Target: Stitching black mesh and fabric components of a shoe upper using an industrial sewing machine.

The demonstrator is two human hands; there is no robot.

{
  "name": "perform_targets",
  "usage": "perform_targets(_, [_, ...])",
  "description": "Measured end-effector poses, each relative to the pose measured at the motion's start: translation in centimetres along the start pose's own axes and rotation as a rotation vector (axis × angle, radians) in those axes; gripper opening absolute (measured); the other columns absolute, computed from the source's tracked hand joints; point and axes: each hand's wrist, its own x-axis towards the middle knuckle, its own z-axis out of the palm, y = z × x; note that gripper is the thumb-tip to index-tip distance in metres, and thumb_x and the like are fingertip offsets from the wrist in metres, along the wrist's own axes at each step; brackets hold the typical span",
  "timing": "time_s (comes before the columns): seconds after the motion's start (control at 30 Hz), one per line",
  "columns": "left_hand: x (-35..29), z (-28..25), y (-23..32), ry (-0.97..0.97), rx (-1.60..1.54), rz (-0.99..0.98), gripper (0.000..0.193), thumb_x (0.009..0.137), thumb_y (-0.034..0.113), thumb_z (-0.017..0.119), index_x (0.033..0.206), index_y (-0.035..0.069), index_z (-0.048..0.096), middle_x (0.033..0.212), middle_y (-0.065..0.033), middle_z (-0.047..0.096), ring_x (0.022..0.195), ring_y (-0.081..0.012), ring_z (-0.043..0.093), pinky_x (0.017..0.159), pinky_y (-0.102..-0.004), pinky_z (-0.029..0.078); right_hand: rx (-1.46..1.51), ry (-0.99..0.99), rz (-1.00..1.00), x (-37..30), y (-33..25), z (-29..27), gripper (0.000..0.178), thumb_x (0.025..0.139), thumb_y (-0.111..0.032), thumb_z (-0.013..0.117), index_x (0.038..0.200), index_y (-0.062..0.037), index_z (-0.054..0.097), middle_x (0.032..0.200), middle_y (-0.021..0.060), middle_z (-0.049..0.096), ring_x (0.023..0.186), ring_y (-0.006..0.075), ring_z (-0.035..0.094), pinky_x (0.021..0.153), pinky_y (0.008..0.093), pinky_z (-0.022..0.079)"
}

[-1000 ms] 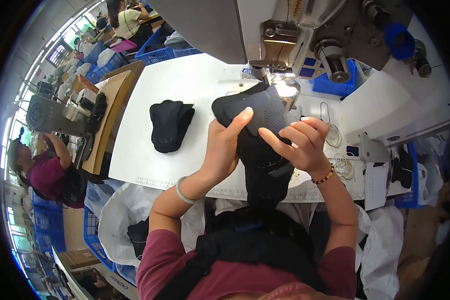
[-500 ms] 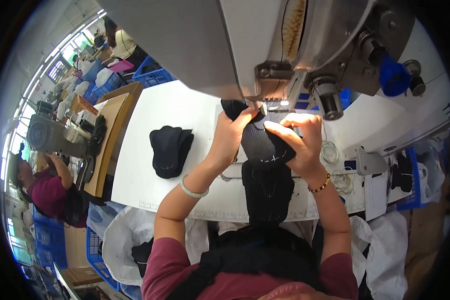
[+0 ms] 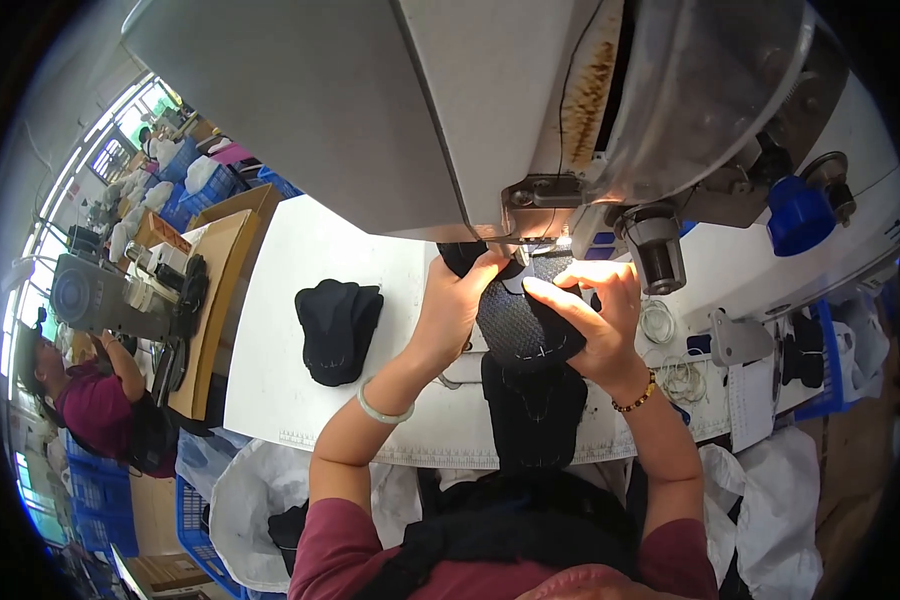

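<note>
Under the needle area of a sewing machine (image 3: 390,110) lies a black textured fabric piece (image 3: 518,325) with a pale stitched mark near its lower edge. My left hand (image 3: 452,305) pinches its left side close to the needle. On the other side, the thumb and fingers of my right hand (image 3: 602,318) press together on the same piece. The fingertips nearest the needle are partly hidden by the machine head. Below it, a second black piece (image 3: 535,410) hangs over the table's front edge. A stack of black fabric pieces (image 3: 337,330) rests left of my left hand.
The white sewing table (image 3: 260,400) has a ruler strip along its front edge. Loose pale thread (image 3: 682,380) lies to the right. White cloth sacks (image 3: 250,500) and blue crates (image 3: 198,530) stand below the table. Another person (image 3: 95,400) sits at a machine on the far left.
The view has tilted, so machine, table and stack appear lower in the picture. Both hands keep their grip on the black fabric piece at the needle.
</note>
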Motion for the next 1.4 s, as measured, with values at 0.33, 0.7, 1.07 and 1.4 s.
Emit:
perform_targets(0.33, [-0.3,-0.9,1.9,-0.154,0.115,-0.099,0.021,0.083,0.012,0.061,0.1,0.0,0.057,0.093,-0.0047,0.061,0.087,-0.0104,0.056,0.079,-0.0245,0.045,-0.101,-0.109,-0.121,0.4,0.0,-0.7,0.05,0.061,-0.019,0.072,0.11,-0.0208,0.065,0.095,-0.0023,0.052,0.088,0.0165,0.048,0.072,0.0366,0.032])
perform_targets(0.7, [-0.3,-0.4,1.6,-0.133,-0.001,-0.053,0.019,0.083,0.004,0.06,0.1,-0.003,0.057,0.092,-0.0074,0.061,0.082,-0.0128,0.06,0.076,-0.0258,0.05,-0.062,-0.065,-0.088,0.5,0.7,-0.5,0.041,0.063,-0.026,0.071,0.104,-0.0186,0.069,0.092,-0.0004,0.052,0.082,0.0187,0.047,0.073,0.033,0.038])
perform_targets(1.07, [0.0,-0.2,0.5,-0.076,-0.079,-0.043,0.011,0.085,0.003,0.056,0.094,-0.001,0.06,0.09,-0.0041,0.062,0.083,-0.0106,0.059,0.077,-0.0249,0.047,-0.161,-0.047,-0.107,-0.1,0.1,-0.7,0.048,0.056,-0.009,0.062,0.102,-0.0216,0.068,0.098,-0.0016,0.053,0.082,0.0176,0.047,0.075,0.0329,0.037])
perform_targets(1.4, [0.1,-0.5,-0.2,-0.015,-0.066,-0.051,0.013,0.085,0.003,0.053,0.094,-0.002,0.061,0.089,-0.006,0.064,0.08,-0.0135,0.061,0.072,-0.0272,0.049,-0.234,0.024,-0.225,-0.6,-0.9,-0.7,0.043,0.06,-0.011,0.068,0.102,-0.0209,0.069,0.095,-0.0053,0.055,0.077,0.0139,0.044,0.072,0.0315,0.032])
